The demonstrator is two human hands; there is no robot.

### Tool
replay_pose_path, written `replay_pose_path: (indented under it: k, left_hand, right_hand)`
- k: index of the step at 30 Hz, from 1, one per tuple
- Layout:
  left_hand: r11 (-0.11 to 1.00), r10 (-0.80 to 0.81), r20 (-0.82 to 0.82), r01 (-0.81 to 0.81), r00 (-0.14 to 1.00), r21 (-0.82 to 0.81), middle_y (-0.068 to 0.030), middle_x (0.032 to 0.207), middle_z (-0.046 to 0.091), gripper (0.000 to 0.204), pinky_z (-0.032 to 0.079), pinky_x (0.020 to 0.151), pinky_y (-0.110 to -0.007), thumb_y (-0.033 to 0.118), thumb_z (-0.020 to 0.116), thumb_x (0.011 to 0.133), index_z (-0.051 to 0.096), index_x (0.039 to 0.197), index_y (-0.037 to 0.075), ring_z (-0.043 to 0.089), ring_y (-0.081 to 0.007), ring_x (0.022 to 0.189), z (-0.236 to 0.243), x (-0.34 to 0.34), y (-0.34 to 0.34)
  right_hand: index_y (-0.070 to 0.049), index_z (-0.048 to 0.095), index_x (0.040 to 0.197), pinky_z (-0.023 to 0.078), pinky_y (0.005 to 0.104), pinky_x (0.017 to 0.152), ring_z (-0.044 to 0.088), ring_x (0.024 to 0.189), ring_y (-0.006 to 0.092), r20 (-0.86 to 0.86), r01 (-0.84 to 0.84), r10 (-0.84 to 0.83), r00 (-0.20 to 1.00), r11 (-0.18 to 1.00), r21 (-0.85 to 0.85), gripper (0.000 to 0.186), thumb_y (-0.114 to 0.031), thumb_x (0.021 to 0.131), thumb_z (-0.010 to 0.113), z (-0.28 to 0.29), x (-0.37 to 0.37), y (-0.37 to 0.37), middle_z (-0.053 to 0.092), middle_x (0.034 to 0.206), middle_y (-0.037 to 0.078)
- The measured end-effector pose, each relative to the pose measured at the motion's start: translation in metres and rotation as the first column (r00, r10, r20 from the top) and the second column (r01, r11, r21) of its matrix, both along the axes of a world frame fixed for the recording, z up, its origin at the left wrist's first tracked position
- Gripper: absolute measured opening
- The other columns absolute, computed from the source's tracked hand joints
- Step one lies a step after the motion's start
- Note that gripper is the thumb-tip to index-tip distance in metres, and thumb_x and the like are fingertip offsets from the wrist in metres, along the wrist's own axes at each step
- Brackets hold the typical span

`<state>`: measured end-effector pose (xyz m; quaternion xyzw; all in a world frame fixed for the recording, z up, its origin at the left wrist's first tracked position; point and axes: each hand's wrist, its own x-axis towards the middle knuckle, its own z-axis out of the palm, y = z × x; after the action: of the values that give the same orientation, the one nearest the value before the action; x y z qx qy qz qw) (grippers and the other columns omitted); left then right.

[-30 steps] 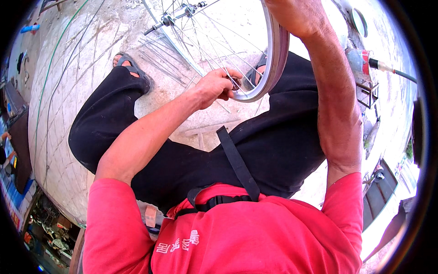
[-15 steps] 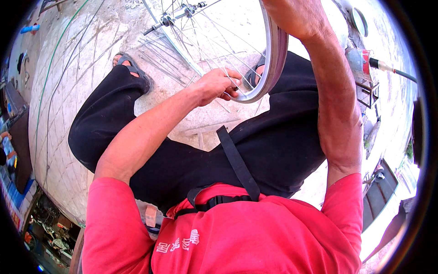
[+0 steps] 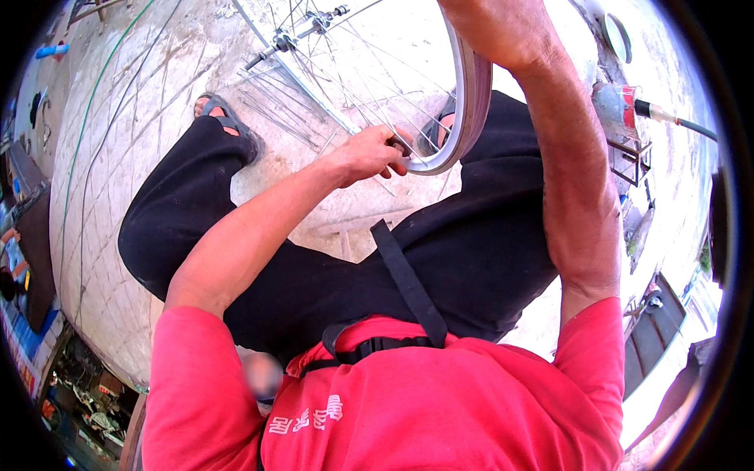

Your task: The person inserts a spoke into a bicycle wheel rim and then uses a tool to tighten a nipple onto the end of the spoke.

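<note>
Fingers (image 3: 386, 135) of the left hand (image 3: 365, 153) are curled round a small dark bit (image 3: 402, 147), right at the near inner edge of the rim (image 3: 454, 151); too small to tell what it is. Right hand (image 3: 503, 31) is up by the rim's far side, fingers cut off, so can't say if they're gripping. Wheel's tilted between the knees, and I'd call the step in hand fiddly work where spokes meet rim. Next move calls for a steady rim and light touch, imo. Rim's smooth silvery metal, spokes (image 3: 349, 88) skinny and straight, hub (image 3: 284, 41) chunky with a threaded-looking axle, floor (image 3: 149, 133) rough, pale and scored.
</note>
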<state>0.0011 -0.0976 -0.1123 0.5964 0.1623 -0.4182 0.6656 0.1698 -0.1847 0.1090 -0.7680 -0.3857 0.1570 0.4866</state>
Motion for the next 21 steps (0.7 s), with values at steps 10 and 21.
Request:
replay_pose_path:
  k: [10, 21]
  left_hand:
    - [0.962, -0.03, 0.207, -0.028, 0.978, 0.271, -0.019, 0.102, 0.075, 0.037, 0.057, 0.077, -0.035, 0.015, 0.062, 0.092, 0.061, 0.122, -0.006, 0.074, -0.0219, 0.087, -0.005, -0.009, 0.0]
    - [0.986, 0.135, 0.084, -0.143, 0.987, 0.085, -0.0137, 0.106, 0.073, 0.047, 0.055, 0.073, -0.031, 0.025, 0.064, 0.099, 0.059, 0.134, -0.007, 0.071, -0.0183, 0.084, 0.0, -0.009, 0.004]
  right_hand:
    - [0.001, 0.067, 0.121, 0.055, 0.0403, 0.082, 0.066, 0.088, 0.0225, 0.073, 0.055, -0.058, 0.996, 0.998, 0.042, 0.045, -0.023, 0.083, 0.066, -0.024, 0.005, 0.008, 0.065, 0.1, 0.014]
    - [0.002, 0.068, 0.118, 0.054, 0.0388, 0.079, 0.065, 0.086, 0.0232, 0.24, 0.117, -0.09, 0.967, 0.988, -0.098, 0.045, -0.026, 0.083, 0.066, -0.018, 0.012, 0.007, 0.064, 0.099, 0.014]
